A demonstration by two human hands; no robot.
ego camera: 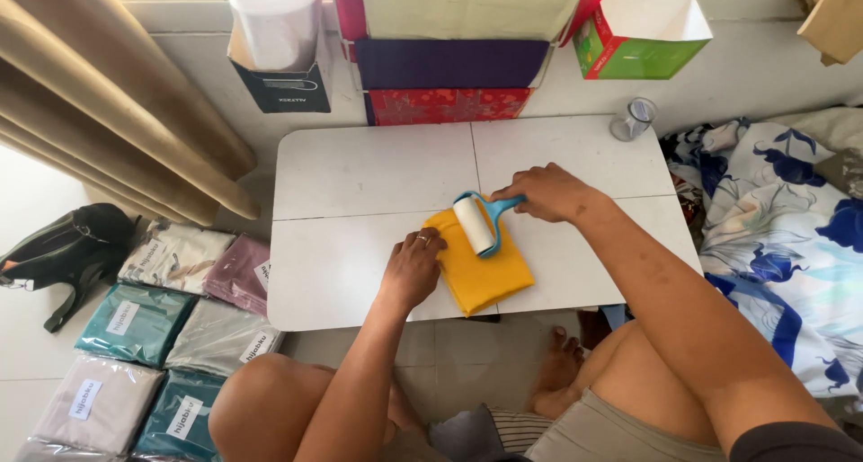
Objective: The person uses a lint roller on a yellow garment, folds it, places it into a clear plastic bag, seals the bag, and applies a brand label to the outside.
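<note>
Lint roller (475, 226): rests on the folded yellow cloth (481, 269) at the front of the white bench (360, 174). Right hand (548, 192) is closed around its blue handle. Left hand (413, 269), fingers curled, presses the cloth's left edge flat.

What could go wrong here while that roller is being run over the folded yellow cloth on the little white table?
The yellow cloth hangs slightly past the table edge, and only the left hand pins it, so the lint roller in the right hand might drag or bunch it, or pull it off. The sticky roller could also lift the top fold. A wide stroke might knock the small glass at the far corner.
</note>
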